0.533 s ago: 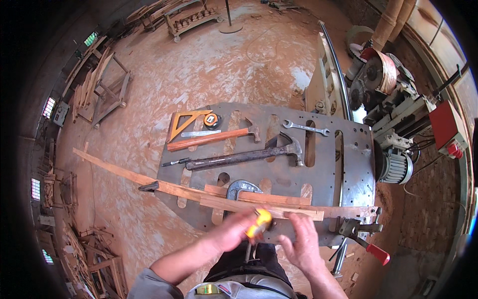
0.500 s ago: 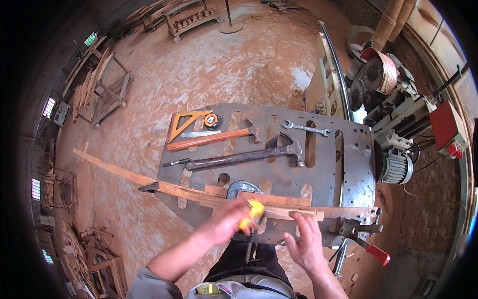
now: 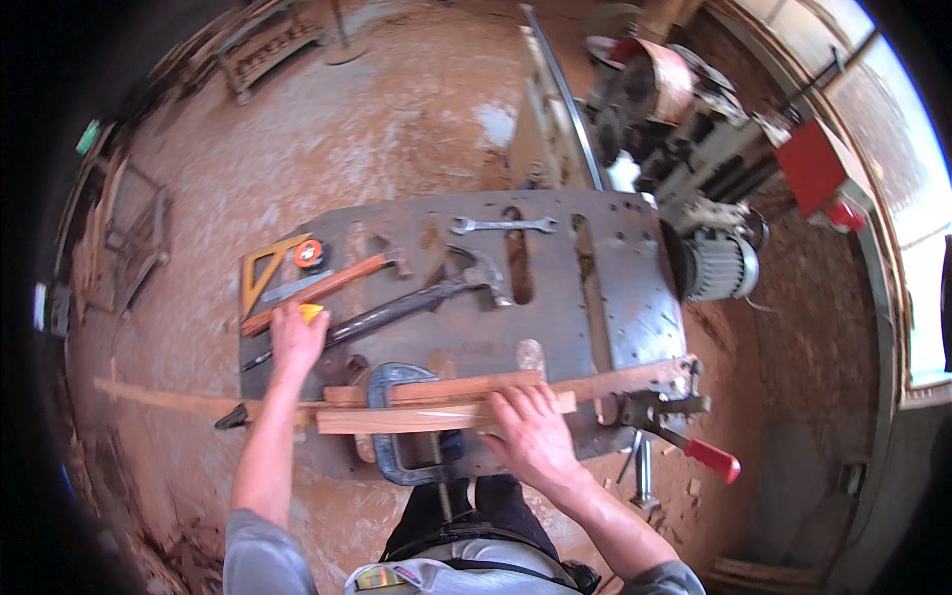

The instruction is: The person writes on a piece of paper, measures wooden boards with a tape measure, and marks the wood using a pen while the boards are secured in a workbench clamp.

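My left hand [image 3: 297, 337] grips a yellow tape measure [image 3: 310, 312] over the steel table [image 3: 466, 337], beside a wooden-handled hammer [image 3: 352, 273] and a dark-handled hammer [image 3: 397, 314]. My right hand [image 3: 528, 436] rests on a pale wooden strip [image 3: 387, 418], fingers spread over it. Behind it lie a reddish strip [image 3: 446, 388] and a long thin board [image 3: 635, 378]. A blue-grey C-clamp [image 3: 407, 466] sits around the strips at the near edge. An orange triangular square [image 3: 256, 273], a steel rule [image 3: 297, 284], an orange-black tape [image 3: 308, 253] and a spanner [image 3: 501, 225] lie further back.
A machine [image 3: 674, 94] with a motor [image 3: 719, 263] and red box [image 3: 808, 164] stands at the right. A red-handled lever clamp [image 3: 709, 456] is at the table's right corner. Wooden racks [image 3: 144, 233] and a trolley [image 3: 263, 55] stand on the dusty floor.
My left hand has carried the yellow tape measure left and farther back, toward the hammers. My right hand has settled on the pale strip. The whole view has shifted and turned slightly.
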Demonstrator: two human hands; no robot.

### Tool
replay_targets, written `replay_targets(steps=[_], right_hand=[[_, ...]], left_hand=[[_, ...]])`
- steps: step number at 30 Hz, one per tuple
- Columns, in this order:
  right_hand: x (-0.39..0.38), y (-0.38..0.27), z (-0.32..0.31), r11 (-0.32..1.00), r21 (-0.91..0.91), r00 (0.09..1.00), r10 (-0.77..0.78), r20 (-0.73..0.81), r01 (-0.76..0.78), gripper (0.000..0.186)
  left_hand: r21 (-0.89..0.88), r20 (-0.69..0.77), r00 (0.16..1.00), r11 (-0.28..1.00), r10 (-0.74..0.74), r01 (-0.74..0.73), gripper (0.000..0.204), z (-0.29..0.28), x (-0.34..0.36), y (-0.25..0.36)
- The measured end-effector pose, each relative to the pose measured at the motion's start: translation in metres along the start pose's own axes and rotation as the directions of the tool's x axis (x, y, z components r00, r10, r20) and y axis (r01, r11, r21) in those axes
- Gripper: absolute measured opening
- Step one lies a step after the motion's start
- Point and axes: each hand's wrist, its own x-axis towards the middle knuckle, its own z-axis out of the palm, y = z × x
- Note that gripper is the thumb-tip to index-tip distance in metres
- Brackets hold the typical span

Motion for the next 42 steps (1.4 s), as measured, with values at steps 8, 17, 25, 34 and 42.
replay_targets(steps=[8, 17, 25, 34, 42], right_hand=[[0.017, 0.024, 0.010, 0.993, 0.022, 0.993, -0.117, -0.010, 0.117, 0.044], [0.002, 0.050, -0.044, 0.990, 0.133, 0.998, -0.045, -0.048, 0.051, 0.038], [-0.065, 0.048, -0.069, 0.966, 0.258, 0.942, 0.064, -0.330, 0.024, 0.047], [-0.185, 0.044, 0.002, 0.862, 0.432, 0.953, 0.302, -0.018, -0.265, 0.034], [-0.230, 0.066, 0.004, 0.745, 0.465, 0.865, 0.491, 0.101, -0.477, 0.028]], left_hand=[[0.011, -0.032, 0.952, 0.952, 0.305, -0.305, 0.055, -0.049, -0.031, 0.020], [0.217, 0.136, 0.345, 0.312, 0.929, -0.925, 0.075, -0.070, -0.172, 0.147], [-0.057, 0.082, 0.514, 0.518, 0.854, -0.853, 0.061, -0.033, -0.160, 0.205], [-0.308, 0.048, 0.527, 0.514, 0.849, -0.800, 0.057, 0.076, -0.195, 0.352], [-0.313, 0.086, 0.563, 0.559, 0.822, -0.768, 0.051, 0.099, -0.213, 0.363]])
